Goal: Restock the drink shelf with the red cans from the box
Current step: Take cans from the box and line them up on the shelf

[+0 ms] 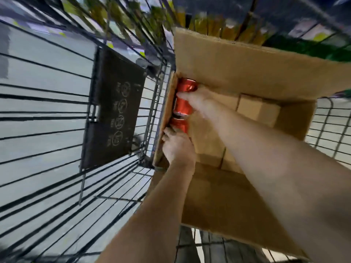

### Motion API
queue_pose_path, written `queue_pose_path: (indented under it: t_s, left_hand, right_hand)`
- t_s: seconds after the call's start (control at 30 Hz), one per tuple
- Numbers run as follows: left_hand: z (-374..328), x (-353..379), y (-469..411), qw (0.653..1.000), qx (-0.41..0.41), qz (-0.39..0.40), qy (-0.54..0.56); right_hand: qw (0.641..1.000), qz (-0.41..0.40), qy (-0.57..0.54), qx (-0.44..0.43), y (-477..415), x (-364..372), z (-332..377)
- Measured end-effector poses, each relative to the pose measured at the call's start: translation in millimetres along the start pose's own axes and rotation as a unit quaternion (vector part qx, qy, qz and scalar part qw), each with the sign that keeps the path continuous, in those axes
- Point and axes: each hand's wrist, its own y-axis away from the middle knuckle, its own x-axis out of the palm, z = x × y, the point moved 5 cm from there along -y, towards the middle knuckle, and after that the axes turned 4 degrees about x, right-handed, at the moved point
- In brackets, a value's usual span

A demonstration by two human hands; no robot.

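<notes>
Left of the cardboard box [237, 69], the wire cart [47, 114] carries a black panel [115, 111] printed with four pale circled symbols. The small writing beside them is too blurred to read.

Three red cans lie on their sides in a row against the box's left inner wall. They are the far red can [187, 85], the middle red can [183, 108] and the nearest red can [179, 125]. No brand or label can be read on any of them, and the box itself shows no print.

The left hand [177, 149] reaches in at the box's near-left corner, with its fingers curled round the end of the nearest red can. The right hand [197, 97] comes across from the box's right side and wraps over the middle red can, though blur hides the exact grip.

The cans look packed end to end against the wall. Lifting two at once could drag the far one, or let a smooth can slip out and dent. The box's near flap lies under both forearms and could catch them.

Right of the cans, smaller plain cartons [258, 111] sit on the box floor. Beyond the box's far flap, the shelf stock [209, 25] is a yellow-green blur.
</notes>
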Motion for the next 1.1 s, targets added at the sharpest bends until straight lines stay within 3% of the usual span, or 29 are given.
queue_pose_path:
  t_s: [0.13, 0.33, 0.6, 0.9, 1.1]
  left_hand:
    - [-3, 11, -9, 0.999, -0.02, -0.004, 0.043]
    - [2, 26, -20, 0.975, -0.047, -0.075, 0.202]
    - [9, 19, -27, 0.971, -0.05, -0.057, 0.226]
    - [1, -48, 41, 0.943, 0.111, -0.103, 0.296]
    - [-7, -121, 116, 0.918, 0.187, -0.149, 0.316]
  right_hand:
    - [0.999, -0.003, -0.05, -0.001, -24, 4, -6]
    - [0.998, -0.03, -0.045, -0.029, -11, -22, -14]
    - [0.995, -0.054, -0.051, -0.06, 20, -76, -47]
    - [0.989, -0.066, -0.102, -0.085, 106, -127, -80]
    - [0.973, -0.107, -0.131, -0.158, 209, -153, -64]
